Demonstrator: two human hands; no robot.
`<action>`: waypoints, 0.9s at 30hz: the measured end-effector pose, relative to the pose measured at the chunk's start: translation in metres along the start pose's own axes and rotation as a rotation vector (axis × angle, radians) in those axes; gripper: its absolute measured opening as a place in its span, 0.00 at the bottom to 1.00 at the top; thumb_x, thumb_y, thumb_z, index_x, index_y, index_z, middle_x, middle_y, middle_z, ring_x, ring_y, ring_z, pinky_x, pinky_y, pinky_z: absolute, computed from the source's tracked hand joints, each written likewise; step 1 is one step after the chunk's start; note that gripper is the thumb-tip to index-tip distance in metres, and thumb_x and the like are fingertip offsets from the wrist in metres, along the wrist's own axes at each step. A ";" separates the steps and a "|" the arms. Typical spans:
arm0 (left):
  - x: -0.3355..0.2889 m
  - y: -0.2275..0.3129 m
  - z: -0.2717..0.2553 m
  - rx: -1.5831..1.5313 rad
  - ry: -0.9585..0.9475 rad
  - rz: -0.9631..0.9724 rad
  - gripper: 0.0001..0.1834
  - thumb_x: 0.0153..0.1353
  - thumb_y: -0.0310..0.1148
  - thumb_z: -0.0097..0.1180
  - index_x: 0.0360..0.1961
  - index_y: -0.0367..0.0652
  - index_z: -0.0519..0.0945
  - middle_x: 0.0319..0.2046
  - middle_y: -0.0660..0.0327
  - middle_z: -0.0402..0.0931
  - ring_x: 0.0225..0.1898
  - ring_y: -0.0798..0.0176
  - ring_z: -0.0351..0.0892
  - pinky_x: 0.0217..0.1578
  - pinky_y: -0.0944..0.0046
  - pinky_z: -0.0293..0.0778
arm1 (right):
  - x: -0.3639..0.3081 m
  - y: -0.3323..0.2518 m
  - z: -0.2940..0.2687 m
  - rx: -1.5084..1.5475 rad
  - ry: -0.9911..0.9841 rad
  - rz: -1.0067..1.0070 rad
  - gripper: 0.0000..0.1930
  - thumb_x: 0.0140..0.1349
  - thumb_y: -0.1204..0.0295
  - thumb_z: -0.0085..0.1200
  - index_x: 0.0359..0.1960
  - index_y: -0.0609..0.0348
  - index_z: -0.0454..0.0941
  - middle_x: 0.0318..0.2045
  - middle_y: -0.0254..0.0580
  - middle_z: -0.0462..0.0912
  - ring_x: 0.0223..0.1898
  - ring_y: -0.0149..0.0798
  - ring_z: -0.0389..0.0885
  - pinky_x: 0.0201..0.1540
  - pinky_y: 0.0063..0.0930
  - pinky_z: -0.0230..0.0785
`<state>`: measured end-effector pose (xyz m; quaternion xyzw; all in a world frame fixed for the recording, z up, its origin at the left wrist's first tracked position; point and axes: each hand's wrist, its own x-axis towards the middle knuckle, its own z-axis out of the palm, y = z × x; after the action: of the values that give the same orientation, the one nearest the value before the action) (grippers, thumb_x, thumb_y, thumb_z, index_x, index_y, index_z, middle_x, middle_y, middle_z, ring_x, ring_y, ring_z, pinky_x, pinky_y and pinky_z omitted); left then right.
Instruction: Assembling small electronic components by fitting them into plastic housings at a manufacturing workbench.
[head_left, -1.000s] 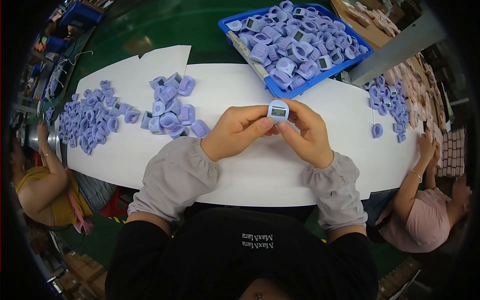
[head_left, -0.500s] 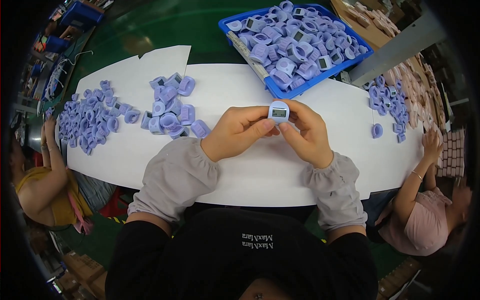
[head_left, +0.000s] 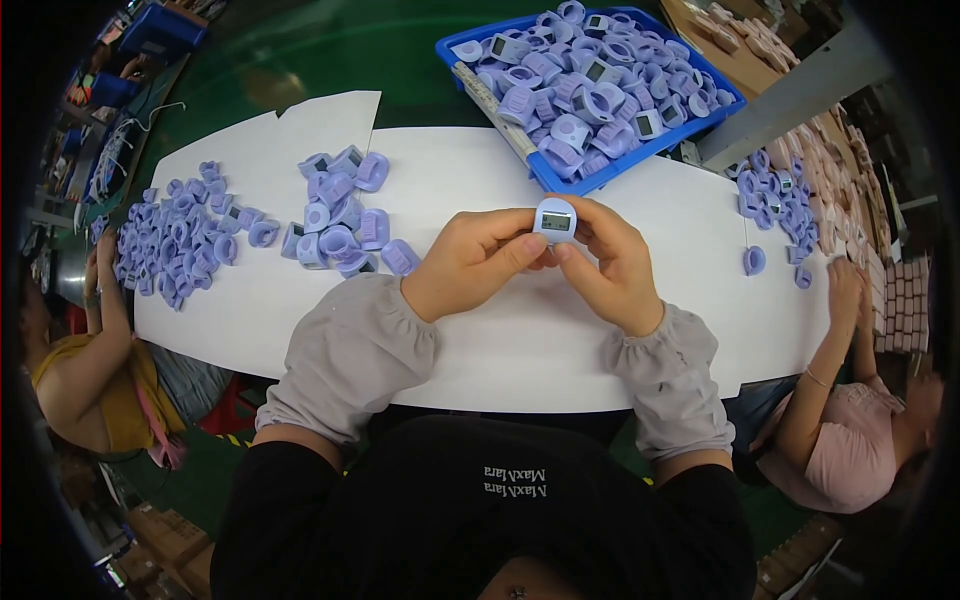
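Between my two hands, over the white table top [head_left: 500, 360], is a small light-purple device with a digital display [head_left: 555, 221]. Its grey screen faces up toward me and shows dark characters. My left hand [head_left: 468, 262] pinches its left side with the thumb in front. Around the right side close the fingers and thumb of my right hand [head_left: 614, 262]. A small pile of similar purple devices [head_left: 340, 215] lies to the left of my left hand. Beyond my hands stands a blue tray [head_left: 545, 178] heaped with more of them.
A larger heap of purple devices [head_left: 180, 240] lies far left, near a co-worker in yellow [head_left: 100, 390]. At right, a co-worker in pink [head_left: 850, 450] reaches toward more purple devices [head_left: 780, 210] and pale pink pieces [head_left: 825, 190]. A grey metal post [head_left: 790, 105] rises beside the tray.
The device in my hands has shifted very slightly, and the characters on its screen look different. The co-worker at right has moved their hands a little leftward.
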<state>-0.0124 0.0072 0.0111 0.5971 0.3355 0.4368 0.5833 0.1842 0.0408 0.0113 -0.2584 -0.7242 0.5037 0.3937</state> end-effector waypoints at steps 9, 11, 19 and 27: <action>0.000 0.000 0.002 -0.055 0.005 -0.008 0.20 0.70 0.37 0.46 0.53 0.32 0.73 0.42 0.58 0.78 0.41 0.69 0.78 0.45 0.68 0.75 | 0.001 -0.001 -0.001 -0.023 -0.007 0.000 0.20 0.60 0.80 0.50 0.56 0.69 0.67 0.48 0.46 0.75 0.51 0.38 0.75 0.57 0.32 0.65; 0.000 0.001 0.002 -0.058 0.001 -0.007 0.20 0.70 0.37 0.46 0.53 0.32 0.73 0.42 0.59 0.78 0.41 0.69 0.78 0.45 0.68 0.75 | 0.001 -0.002 0.000 0.006 -0.004 0.018 0.20 0.60 0.80 0.50 0.55 0.69 0.67 0.47 0.45 0.75 0.51 0.37 0.75 0.56 0.32 0.65; 0.000 0.001 0.003 -0.064 -0.002 -0.015 0.20 0.70 0.37 0.46 0.53 0.32 0.73 0.42 0.59 0.78 0.41 0.68 0.78 0.45 0.68 0.75 | 0.000 -0.002 -0.002 -0.014 -0.009 0.008 0.20 0.60 0.79 0.50 0.56 0.69 0.67 0.47 0.45 0.75 0.51 0.37 0.75 0.57 0.32 0.65; 0.001 -0.002 -0.001 -0.015 -0.011 -0.018 0.18 0.70 0.35 0.44 0.54 0.32 0.73 0.45 0.56 0.78 0.44 0.67 0.77 0.46 0.67 0.75 | 0.001 0.003 0.004 -0.068 0.022 -0.027 0.23 0.57 0.81 0.55 0.56 0.68 0.67 0.47 0.45 0.76 0.51 0.37 0.75 0.56 0.32 0.67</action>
<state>-0.0129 0.0086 0.0091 0.5921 0.3344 0.4308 0.5933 0.1800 0.0408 0.0080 -0.2675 -0.7401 0.4706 0.3990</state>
